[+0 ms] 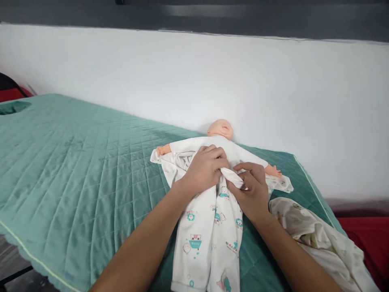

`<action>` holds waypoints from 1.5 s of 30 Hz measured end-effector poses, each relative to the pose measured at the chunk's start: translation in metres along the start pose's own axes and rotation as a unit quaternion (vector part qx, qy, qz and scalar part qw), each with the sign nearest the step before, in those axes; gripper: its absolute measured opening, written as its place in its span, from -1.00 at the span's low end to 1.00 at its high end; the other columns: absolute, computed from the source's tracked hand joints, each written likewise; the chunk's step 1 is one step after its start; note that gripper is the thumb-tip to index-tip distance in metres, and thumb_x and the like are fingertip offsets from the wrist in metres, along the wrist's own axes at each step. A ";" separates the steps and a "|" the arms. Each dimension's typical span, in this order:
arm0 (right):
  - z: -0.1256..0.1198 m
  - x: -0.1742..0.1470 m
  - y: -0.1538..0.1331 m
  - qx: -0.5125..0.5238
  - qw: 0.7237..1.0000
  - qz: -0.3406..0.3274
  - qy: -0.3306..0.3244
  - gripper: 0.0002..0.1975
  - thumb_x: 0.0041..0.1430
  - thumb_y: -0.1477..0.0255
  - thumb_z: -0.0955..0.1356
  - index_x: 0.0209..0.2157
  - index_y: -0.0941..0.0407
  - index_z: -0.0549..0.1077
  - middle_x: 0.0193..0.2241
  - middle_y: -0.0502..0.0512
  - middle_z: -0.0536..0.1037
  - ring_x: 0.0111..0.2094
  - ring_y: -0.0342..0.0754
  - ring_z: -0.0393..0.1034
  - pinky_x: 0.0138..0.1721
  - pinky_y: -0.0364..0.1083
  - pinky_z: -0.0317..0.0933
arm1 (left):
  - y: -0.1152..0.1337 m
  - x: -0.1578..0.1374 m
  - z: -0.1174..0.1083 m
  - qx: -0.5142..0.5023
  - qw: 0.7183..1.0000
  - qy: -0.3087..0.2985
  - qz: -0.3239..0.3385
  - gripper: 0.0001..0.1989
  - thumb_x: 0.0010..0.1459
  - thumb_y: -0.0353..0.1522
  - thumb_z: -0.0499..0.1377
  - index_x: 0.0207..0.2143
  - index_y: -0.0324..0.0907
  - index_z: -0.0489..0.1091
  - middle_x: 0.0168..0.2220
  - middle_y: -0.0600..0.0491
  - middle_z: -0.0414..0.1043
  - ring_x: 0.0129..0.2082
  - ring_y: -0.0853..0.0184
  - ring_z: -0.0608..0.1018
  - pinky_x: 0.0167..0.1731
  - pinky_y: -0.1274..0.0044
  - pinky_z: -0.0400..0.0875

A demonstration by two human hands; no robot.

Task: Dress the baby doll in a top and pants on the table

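Note:
A baby doll (pixel 220 129) in a white long-sleeved bodysuit lies on its back, its arms stretched out to the sides. Its lower body is covered by white printed baby pants (pixel 197 231) with teal and pink pictures. My left hand (pixel 208 166) is closed on the waistband at the doll's belly. Opposite it, my right hand (pixel 251 188) pinches the same folded white band between thumb and fingers. Under the doll's arms a printed baby garment (pixel 170 168) is spread out, partly hidden by the doll and my hands.
A green quilted cover (pixel 91 162) lies over the bed or table. Beside my right forearm is a crumpled cream cloth (pixel 316 239). A white wall (pixel 182 77) stands behind the doll's head. Something red (pixel 364 243) shows at the right edge.

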State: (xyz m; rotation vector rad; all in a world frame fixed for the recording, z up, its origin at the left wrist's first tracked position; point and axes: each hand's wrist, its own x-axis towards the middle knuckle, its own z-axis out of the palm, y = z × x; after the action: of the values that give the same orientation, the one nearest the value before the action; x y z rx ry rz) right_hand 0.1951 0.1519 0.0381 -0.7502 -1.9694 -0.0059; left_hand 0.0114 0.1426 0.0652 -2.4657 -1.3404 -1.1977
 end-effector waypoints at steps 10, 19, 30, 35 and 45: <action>-0.001 -0.008 0.000 -0.086 0.996 -0.015 -0.024 -0.80 0.15 0.41 0.37 -0.50 0.06 0.28 -0.57 -0.04 0.41 -0.45 -0.08 0.28 -0.33 -0.08 0.18 | -0.014 -0.036 -0.002 0.071 0.991 0.089 -0.069 -0.77 0.07 -0.52 0.07 -0.24 -0.14 0.42 -0.30 0.03 0.48 -0.23 0.25 0.47 -0.14 0.38 0.24; -0.004 -0.011 0.020 -0.126 0.988 -0.047 -0.075 -0.79 0.15 0.41 0.32 -0.55 0.08 0.30 -0.62 -0.03 0.43 -0.51 -0.09 0.29 -0.25 -0.04 0.10 | 0.014 -0.115 -0.021 0.052 0.975 0.096 -0.192 -0.83 0.20 -0.44 0.09 -0.20 -0.12 0.45 -0.27 0.07 0.58 -0.29 0.30 0.54 -0.17 0.40 0.25; -0.032 -0.035 -0.009 -0.137 0.987 -0.068 -0.049 -0.82 0.09 0.52 0.33 -0.56 0.08 0.31 -0.61 -0.02 0.43 -0.47 -0.07 0.31 -0.20 -0.08 0.20 | 0.019 -0.116 -0.023 -0.049 0.957 0.018 -0.285 -0.81 0.29 -0.35 0.01 -0.16 -0.08 0.40 -0.19 0.07 0.51 -0.15 0.27 0.52 -0.15 0.45 0.34; -0.043 -0.050 -0.032 -0.150 0.980 0.043 -0.120 -0.76 0.15 0.39 0.33 -0.57 0.07 0.27 -0.61 -0.02 0.39 -0.47 -0.06 0.32 -0.33 -0.09 0.15 | 0.019 -0.117 -0.023 -0.028 0.959 0.004 -0.281 -0.80 0.27 -0.37 -0.01 -0.16 -0.10 0.40 -0.20 0.05 0.52 -0.18 0.27 0.53 -0.16 0.44 0.34; -0.045 -0.045 -0.027 0.084 0.944 0.260 -0.186 -0.66 0.19 0.08 0.34 -0.41 0.07 0.36 -0.27 0.04 0.45 -0.23 -0.02 0.37 -0.16 -0.05 0.24 | 0.014 -0.108 -0.019 -0.048 0.954 0.004 -0.295 -0.78 0.26 -0.36 0.02 -0.12 -0.11 0.42 -0.22 0.05 0.57 -0.21 0.25 0.57 -0.18 0.45 0.38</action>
State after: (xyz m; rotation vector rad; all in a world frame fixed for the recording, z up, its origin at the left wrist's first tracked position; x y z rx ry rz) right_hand 0.2320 0.0936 0.0329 -1.2026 -2.0234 0.6548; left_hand -0.0226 0.0536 0.0097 -2.1688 -2.1584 -1.3930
